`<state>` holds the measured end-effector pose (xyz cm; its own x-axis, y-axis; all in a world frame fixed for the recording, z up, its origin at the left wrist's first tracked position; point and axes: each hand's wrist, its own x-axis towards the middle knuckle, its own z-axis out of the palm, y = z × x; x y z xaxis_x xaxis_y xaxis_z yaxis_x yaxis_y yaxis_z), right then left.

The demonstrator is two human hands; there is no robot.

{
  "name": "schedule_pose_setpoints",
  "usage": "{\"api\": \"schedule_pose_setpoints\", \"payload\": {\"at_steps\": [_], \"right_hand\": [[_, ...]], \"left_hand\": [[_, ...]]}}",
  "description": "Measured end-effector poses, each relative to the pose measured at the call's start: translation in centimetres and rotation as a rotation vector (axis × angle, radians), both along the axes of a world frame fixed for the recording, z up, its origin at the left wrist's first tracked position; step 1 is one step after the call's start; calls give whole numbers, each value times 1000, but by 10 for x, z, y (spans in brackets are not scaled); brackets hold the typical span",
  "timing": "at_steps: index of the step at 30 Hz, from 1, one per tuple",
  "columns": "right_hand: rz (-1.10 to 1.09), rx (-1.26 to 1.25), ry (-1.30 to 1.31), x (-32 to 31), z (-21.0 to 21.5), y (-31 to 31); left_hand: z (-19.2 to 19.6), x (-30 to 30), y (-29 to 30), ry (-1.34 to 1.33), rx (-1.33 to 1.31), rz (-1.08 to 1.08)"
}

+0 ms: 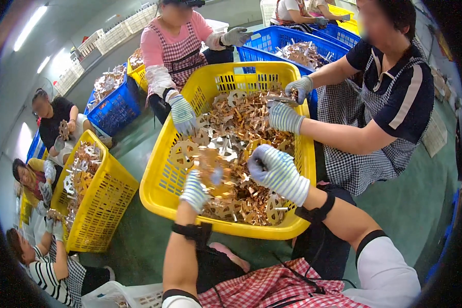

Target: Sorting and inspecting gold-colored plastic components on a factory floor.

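Observation:
A large yellow plastic basket (272,232) stands in front of me, heaped with stamped metal pieces (241,115), copper-coloured and silvery. My left hand (194,192), in a striped knit glove, grips a copper-coloured cut-out metal plate (213,172) above the heap, smeared by motion. To its right my right hand (281,173), gloved alike, hovers over the pieces with its fingers curled in. What those fingers hold, if anything, is hidden. Flat notched plates (184,154) lie beyond my left hand, at the basket's left side.
At the right, a co-worker's gloved hands (286,117) hold metal parts over the same basket. Another co-worker's glove (183,114) reaches in at the far left. A second yellow basket (100,205) stands left; blue baskets (115,109) are behind. A white basket (138,296) sits near my left forearm.

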<state>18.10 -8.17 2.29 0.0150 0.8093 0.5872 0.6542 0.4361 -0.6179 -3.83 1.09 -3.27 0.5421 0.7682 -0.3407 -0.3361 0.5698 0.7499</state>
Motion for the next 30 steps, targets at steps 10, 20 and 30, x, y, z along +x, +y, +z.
{"api": "schedule_pose_setpoints", "payload": {"at_steps": [10,20,30], "right_hand": [[398,-522,629,-26,8,8],[394,-745,571,-32,12,-2],[389,-481,263,-28,13,-6]], "left_hand": [[32,7,-25,1369,1468,-328],[38,2,-31,1389,1460,-589],[21,4,-24,1498,1534,-436]]}}
